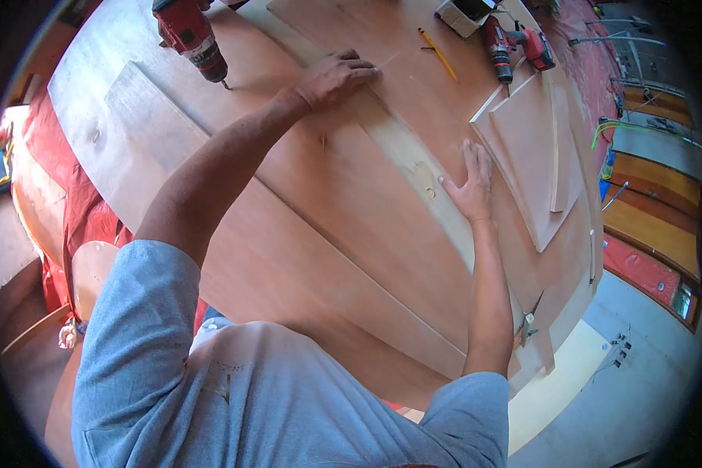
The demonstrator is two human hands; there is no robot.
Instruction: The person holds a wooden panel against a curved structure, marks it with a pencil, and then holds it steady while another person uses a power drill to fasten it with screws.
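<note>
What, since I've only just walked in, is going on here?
A person's left hand lies across a pale wooden strip, and the right hand is spread at its edge, on a brown sheet. Both hands are empty. One red drill is at the upper left; another red drill is at the upper right, by stacked boards, with a yellow pencil nearby.

A yellow pencil [439,55] lies near a drill [499,47].

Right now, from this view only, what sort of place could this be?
Probably a woodworking workshop, or an interior being fitted out: at the upper right are a red cordless drill and a yellow pencil, near overlapping wooden panels.
</note>
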